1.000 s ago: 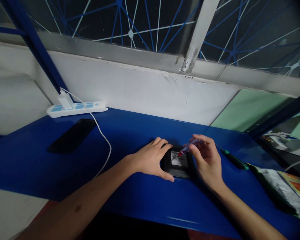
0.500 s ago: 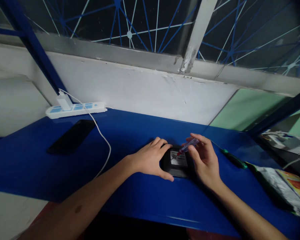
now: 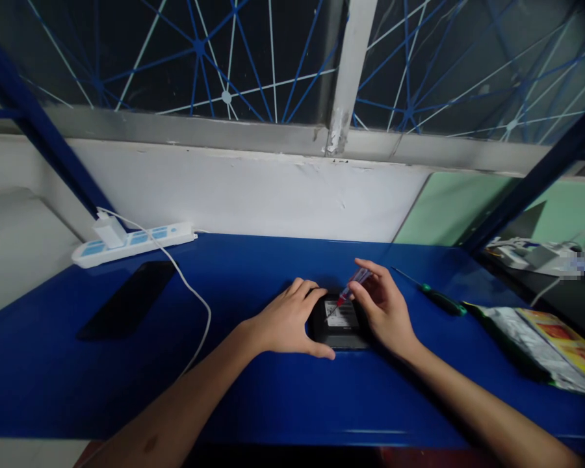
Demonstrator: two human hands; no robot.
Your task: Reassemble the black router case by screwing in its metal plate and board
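Note:
A flat black device (image 3: pixel 344 338) with a white printed label lies on the blue table. My left hand (image 3: pixel 285 318) grips it from the left, fingers at the far edge and thumb at the near edge. Between the fingers and thumb of my right hand (image 3: pixel 385 309) is a small screwdriver (image 3: pixel 353 287) with a clear purplish handle and a red collar. Its thin shaft slants down to the left over the label; whether the tip touches the surface I cannot tell.
A green-handled screwdriver (image 3: pixel 443 300) lies to the right, beside a silver and yellow packet (image 3: pixel 541 344). At the left are a black phone-like slab (image 3: pixel 129 299), a white power strip (image 3: pixel 141 244) and a white cable (image 3: pixel 207 312). A white wall (image 3: pixel 273 201) stands behind.
My view has swung to the right and up, so the scene sits further left. The clear-handled screwdriver looks a little steeper. Both hands stay at the device.

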